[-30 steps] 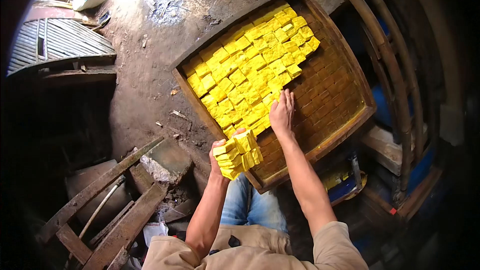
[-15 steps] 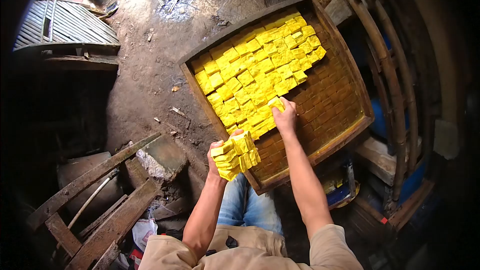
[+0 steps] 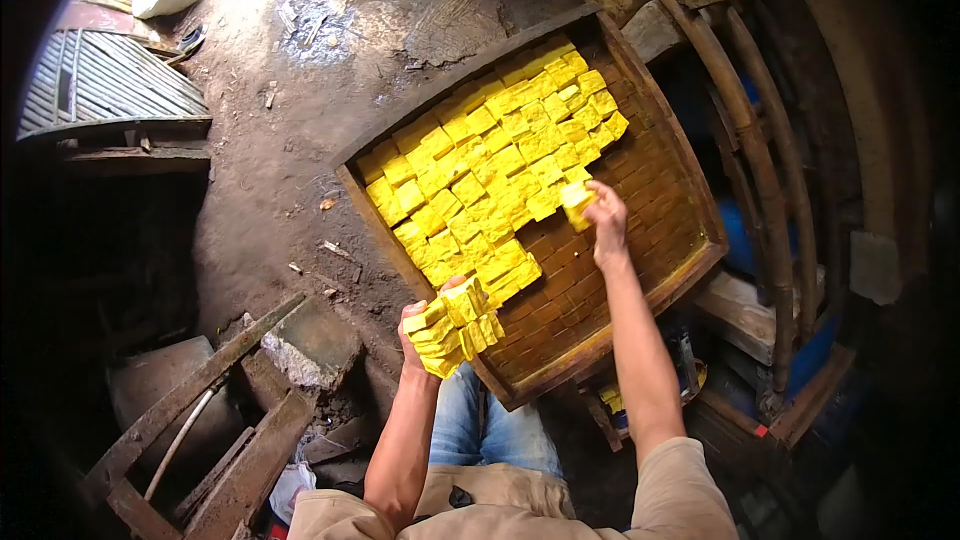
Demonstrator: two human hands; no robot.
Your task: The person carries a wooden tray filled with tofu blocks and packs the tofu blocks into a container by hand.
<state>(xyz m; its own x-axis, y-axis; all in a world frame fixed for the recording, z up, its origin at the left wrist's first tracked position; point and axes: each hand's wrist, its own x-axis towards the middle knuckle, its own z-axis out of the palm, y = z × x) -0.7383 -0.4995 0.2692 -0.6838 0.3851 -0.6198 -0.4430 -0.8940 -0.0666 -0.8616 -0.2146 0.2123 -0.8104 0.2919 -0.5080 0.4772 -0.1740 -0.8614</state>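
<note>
My left hand is closed around a stack of several yellow tofu pieces, above the near left corner of a wooden-framed woven tray. In my right hand, fingers pinch yellow tofu over the tray; whether it is one piece or more I cannot tell. Rows of square tofu blocks lie close together on the far and left parts of the tray. Brown weave shows along its right and near parts. My palm and the stack hide some of the left fingers.
Bamboo poles form a rack at the right, beside the tray. Old wooden beams and a broken concrete block stand at the lower left. A slatted bamboo panel is at the upper left, beyond the dirt floor.
My right hand has lifted tofu from the rows and moved right, leaving a notch of bare weave. My left hand still holds its stack. The whole view has shifted slightly.
</note>
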